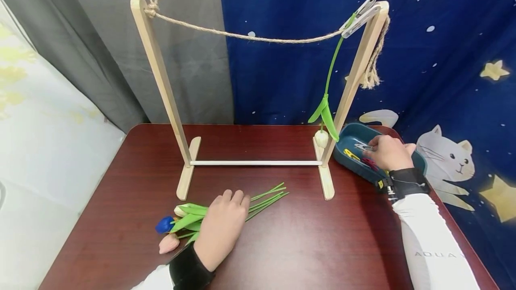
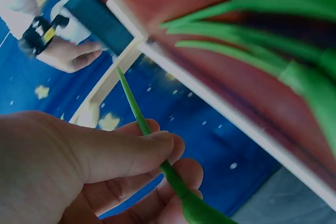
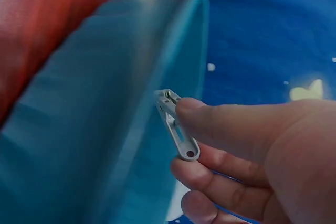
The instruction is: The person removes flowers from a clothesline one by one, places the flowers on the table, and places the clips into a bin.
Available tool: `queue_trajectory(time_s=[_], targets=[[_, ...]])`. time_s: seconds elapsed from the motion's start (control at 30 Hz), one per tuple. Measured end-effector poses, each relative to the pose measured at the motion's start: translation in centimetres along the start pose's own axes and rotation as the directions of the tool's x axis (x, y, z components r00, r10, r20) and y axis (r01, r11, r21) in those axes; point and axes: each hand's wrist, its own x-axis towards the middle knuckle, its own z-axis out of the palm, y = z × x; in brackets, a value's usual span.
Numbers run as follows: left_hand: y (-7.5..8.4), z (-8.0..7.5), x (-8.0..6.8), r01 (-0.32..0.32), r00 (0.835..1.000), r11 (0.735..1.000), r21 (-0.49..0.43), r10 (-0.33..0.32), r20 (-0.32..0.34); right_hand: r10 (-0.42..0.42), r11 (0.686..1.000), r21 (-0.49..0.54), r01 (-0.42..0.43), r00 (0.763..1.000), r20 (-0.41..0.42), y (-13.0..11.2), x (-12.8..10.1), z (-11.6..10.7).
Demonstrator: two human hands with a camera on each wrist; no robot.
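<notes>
My left hand (image 1: 223,227) is over a small bunch of artificial tulips (image 1: 188,220), with blue, pink and white heads, lying on the table. In the left wrist view its thumb and fingers pinch one green tulip stem (image 2: 137,114); that flower's head is out of that view. Over at the right, my right hand (image 1: 389,152) is at the blue-green bin (image 1: 363,173). It pinches a pale grey clothespin (image 3: 177,127) between thumb and fingers, beside the bin's wall. Yellow and red clothespins (image 1: 352,155) lie in the bin, partly hidden by the hand.
A wooden frame (image 1: 163,79) stands across the table (image 1: 282,245) with a sagging rope (image 1: 242,36) tied between its posts. Near the right post, a pale clothespin (image 1: 360,23) holds a white tulip (image 1: 321,138) head down. Curtains hang behind.
</notes>
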Motion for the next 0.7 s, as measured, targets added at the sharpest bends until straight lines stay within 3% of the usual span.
queue_trajectory(time_s=[0.17,0.37,0.7], targets=[[0.6,1.8,-0.9,0.003,1.0,1.0,0.014,-0.003,0.002,0.037,0.999,0.011,-0.037,0.999,0.034,0.3,0.2,1.0],[1.1,3.2,-1.4,-0.002,0.999,0.999,0.042,0.0,0.055,0.067,0.998,0.015,-0.068,0.996,0.061,0.9,0.1,2.2],[1.6,3.8,-1.4,0.003,0.994,1.0,0.016,-0.005,0.112,0.07,0.997,0.019,-0.072,0.995,0.074,1.3,0.1,3.0]])
